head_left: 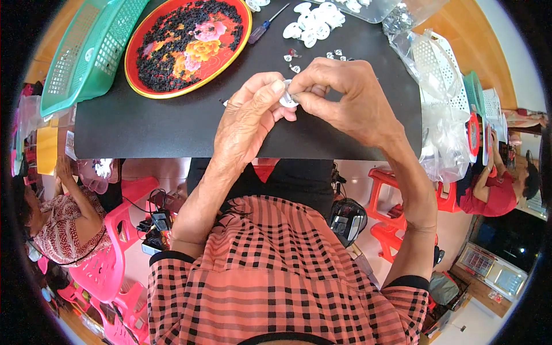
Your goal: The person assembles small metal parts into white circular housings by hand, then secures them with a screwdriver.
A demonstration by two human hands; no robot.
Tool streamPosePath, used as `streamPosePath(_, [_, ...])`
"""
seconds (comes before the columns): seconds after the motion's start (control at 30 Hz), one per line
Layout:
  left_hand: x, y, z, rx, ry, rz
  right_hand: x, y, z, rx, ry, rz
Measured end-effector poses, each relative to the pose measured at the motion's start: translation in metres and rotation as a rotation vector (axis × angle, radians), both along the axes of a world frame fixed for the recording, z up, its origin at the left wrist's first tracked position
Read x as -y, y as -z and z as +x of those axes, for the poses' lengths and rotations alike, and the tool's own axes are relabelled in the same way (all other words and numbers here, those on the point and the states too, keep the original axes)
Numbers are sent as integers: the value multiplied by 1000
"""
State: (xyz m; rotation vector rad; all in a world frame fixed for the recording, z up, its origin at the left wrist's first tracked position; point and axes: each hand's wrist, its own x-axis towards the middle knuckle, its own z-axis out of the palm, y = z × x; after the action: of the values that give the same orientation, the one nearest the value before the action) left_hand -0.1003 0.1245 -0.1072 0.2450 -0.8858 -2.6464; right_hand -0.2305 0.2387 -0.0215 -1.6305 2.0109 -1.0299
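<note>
My left hand (247, 118) pinches a small round white plastic piece (288, 98) between thumb and fingers above the black table. My right hand (348, 95) meets it there, thumb and forefinger closed at the piece's upper edge; whatever tiny part they grip is hidden. Just beyond my fingers lie a few small clear-and-white parts (295, 68). Farther back is a pile of white round pieces (315, 24) like the one I hold. A screwdriver (268, 24) with a dark handle rests between that pile and a red tray (131, 73).
Many small black parts (172, 66) cover the flower-patterned tray. A green basket (86, 63) stands at the table's left edge; clear plastic bags (443, 138) and a white basket (445, 63) crowd the right. Other people sit at both sides, by a pink chair (115, 247) and red stools (382, 190).
</note>
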Motion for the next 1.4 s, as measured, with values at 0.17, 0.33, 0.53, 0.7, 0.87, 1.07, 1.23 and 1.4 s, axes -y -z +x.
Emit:
streamPosePath(0.17, [0,0,-1,-5,-5,-11,0,4,3,9,35,-35])
streamPosePath(0.33, [1,-1,0,-9,8,27,0,9,7,88,82,-40])
streamPosePath(0.53, [1,-1,0,-24,13,40,-3,18,-2,91,50,-105])
streamPosePath(0.7, [1,0,1,-34,13,21,-5,19,-5,94,-33,-146])
streamPosePath(0.87, [-1,1,1,-28,1,-9,-5,19,-7,56,-61,-161])
streamPosePath(1.07, [0,0,1,-41,13,4,-6,21,-7,115,-44,-197])
streamPosePath(1.23, [0,-1,1,-14,6,24,-4,23,-4,214,-59,-219])
streamPosePath(1.4, [-1,-1,0,-17,11,37,-6,19,-2,94,-30,-95])
